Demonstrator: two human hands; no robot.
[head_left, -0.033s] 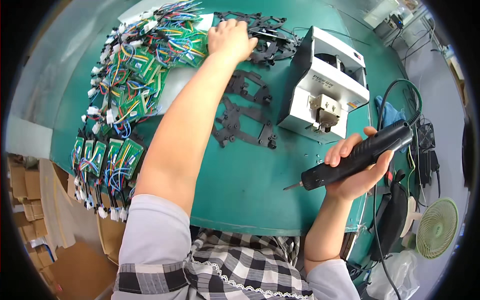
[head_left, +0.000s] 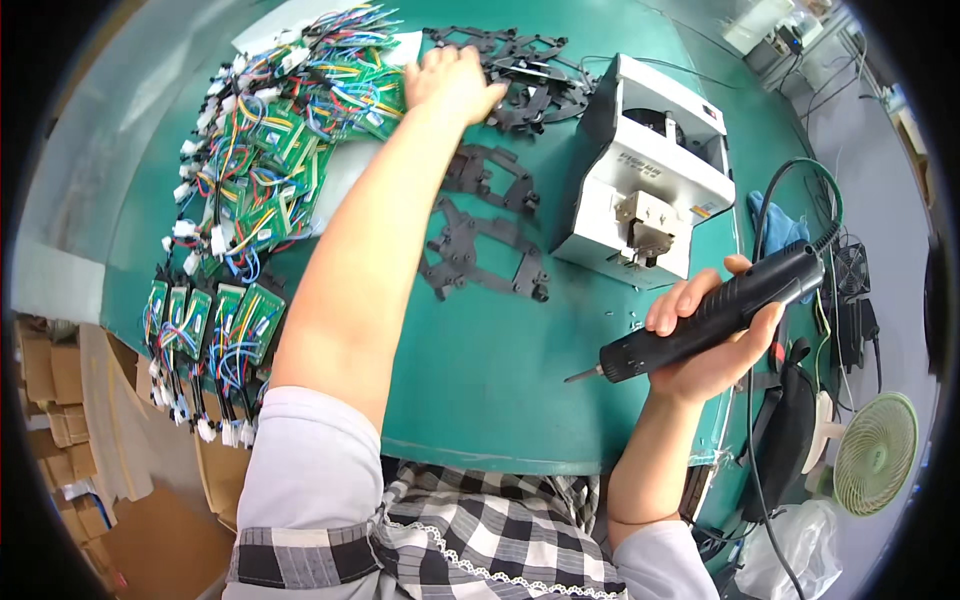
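Observation:
My right hand (head_left: 715,335) is wrapped round a black electric screwdriver (head_left: 690,330), held tilted above the table with its bit pointing left. My left hand (head_left: 452,85) reaches to the far side, between a heap of green circuit boards (head_left: 285,140) with coloured wires and a pile of black plastic frames (head_left: 540,85). Its thumb stands away from the fingers, and nothing shows in it; the fingertips are partly hidden. Two more black frames lie nearer: one bracket-like frame (head_left: 493,175) and one wider frame (head_left: 480,250).
A white screw feeder machine (head_left: 650,180) stands right of the frames, with a few loose screws in front of it. Several wired boards (head_left: 215,315) line the left edge of the green table (head_left: 480,390). A green fan (head_left: 875,455) and cables are at the right.
My left hand has shifted slightly left and nearer, away from the pile of frames. My right hand with the electric screwdriver has hardly moved.

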